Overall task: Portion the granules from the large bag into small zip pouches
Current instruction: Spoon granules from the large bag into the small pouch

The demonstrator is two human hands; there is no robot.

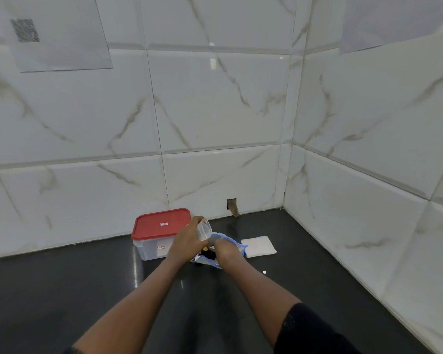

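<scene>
**Item: portioning of granules, early stage.**

- Left hand (187, 241): pinches a small pouch (203, 229), raised just above the tabletop (87, 290). The pouch looks clear and empty.
- Right hand (226, 248): fingers reach down into the mouth of the large bag (237, 245). The fingertips are hidden, so I cannot tell whether they grip anything.
- Large bag: clear plastic with a blue zip edge, lying on the tabletop between the two hands, just beside the box. A dark mass inside (210, 254) is probably the granules, but it is too small to be sure.
- Flat white stack (258, 247): lies on the tabletop just right of the large bag. It is probably the spare pouches.
- Box (151, 247): translucent, with a red lid (161, 223) shut on it, behind the left hand near the tiled wall (215, 111).
- White speck (264, 272): on the tabletop, near the right forearm, unidentified.

**Progress (judged):** no filled pouch can be seen anywhere. The first visible portion is not yet in the pouch, so filling, sealing and the rest of the stack appear to remain.

**Orientation:** the small pouch stands roughly upright, its long axis leaning a little to the right. I cannot tell which end is its mouth. The large bag lies slumped, its long axis running from near-left to far-right, with the zip edge opening upward toward the right hand.
</scene>
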